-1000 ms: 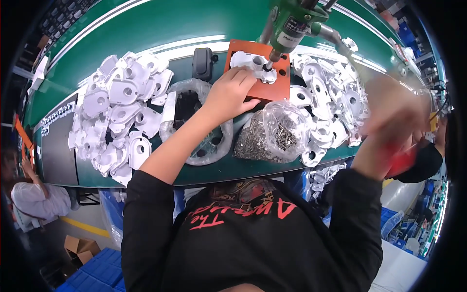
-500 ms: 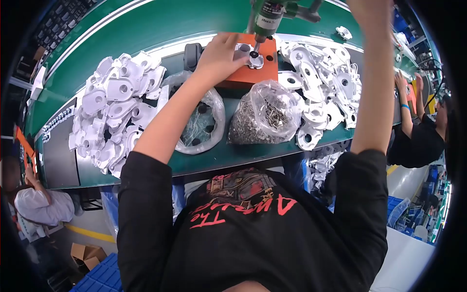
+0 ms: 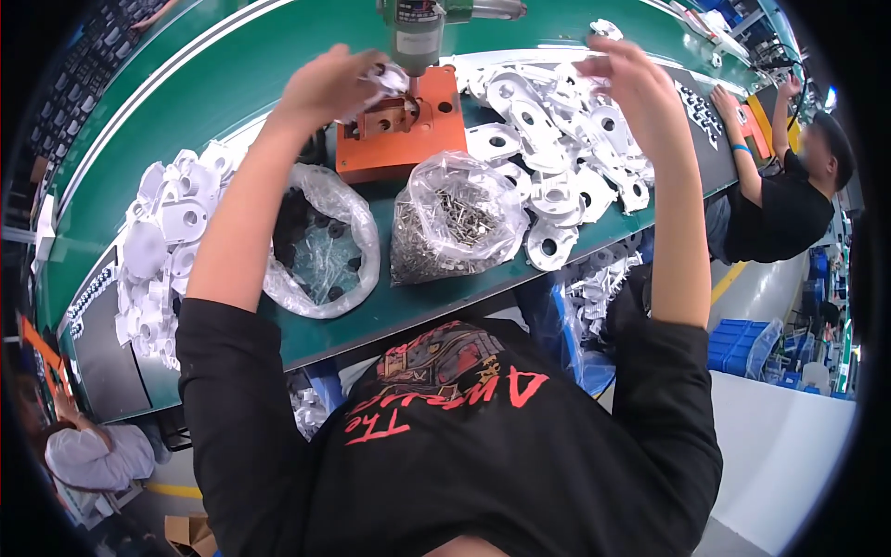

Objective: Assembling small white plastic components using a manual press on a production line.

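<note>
Part [image 3: 390, 78] lifted off orange block [image 3: 399, 155], gripped by left hand [image 3: 327, 85]; right hand [image 3: 639, 85] loosely spread.

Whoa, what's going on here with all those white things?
A person's left hand has a white plastic part in its grip, close to a green machine and an orange fixture block. The right hand is open, with nothing seen in it, near a pile of white parts. A clear bag of metal screws sits in front of the block.
</note>
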{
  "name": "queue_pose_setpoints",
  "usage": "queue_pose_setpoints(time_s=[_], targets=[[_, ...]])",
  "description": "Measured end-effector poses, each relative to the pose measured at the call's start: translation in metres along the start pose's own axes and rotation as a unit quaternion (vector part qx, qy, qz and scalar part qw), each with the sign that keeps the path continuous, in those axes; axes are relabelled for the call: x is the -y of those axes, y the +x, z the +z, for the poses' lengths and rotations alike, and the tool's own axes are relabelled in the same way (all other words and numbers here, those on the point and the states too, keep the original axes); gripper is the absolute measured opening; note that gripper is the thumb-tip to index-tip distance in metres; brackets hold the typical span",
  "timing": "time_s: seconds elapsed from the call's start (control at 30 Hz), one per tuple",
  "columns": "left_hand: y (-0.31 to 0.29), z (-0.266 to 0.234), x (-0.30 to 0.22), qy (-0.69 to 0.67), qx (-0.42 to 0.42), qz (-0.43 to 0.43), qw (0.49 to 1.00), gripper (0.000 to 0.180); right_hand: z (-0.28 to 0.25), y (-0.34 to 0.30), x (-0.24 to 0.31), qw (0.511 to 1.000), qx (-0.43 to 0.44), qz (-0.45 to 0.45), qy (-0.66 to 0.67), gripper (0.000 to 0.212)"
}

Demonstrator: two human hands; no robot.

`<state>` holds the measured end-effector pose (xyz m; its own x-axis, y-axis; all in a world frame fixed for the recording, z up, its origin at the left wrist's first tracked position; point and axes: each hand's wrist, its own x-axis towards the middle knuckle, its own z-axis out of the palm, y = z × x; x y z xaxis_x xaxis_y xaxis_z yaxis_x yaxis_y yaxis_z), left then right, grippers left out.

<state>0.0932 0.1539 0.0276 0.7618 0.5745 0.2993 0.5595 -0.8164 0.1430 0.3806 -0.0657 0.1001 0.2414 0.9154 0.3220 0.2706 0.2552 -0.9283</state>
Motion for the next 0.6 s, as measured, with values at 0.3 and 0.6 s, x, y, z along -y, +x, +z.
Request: queue_pose_setpoints(time_s=[0.3,0.6], targets=[[0.031,0.025,0.137,-0.057,-0.072,-0.322,0.942,0.066,0.013,-0.139,-0.03,0.925,0.017,0.123,-0.36,0.038],[-0.029,-0.043,0.139,-0.218,-0.256,-0.325,0.884,0.079,0.048,-0.15,-0.061,0.86,-0.019,0.016,-0.509,0.063]])
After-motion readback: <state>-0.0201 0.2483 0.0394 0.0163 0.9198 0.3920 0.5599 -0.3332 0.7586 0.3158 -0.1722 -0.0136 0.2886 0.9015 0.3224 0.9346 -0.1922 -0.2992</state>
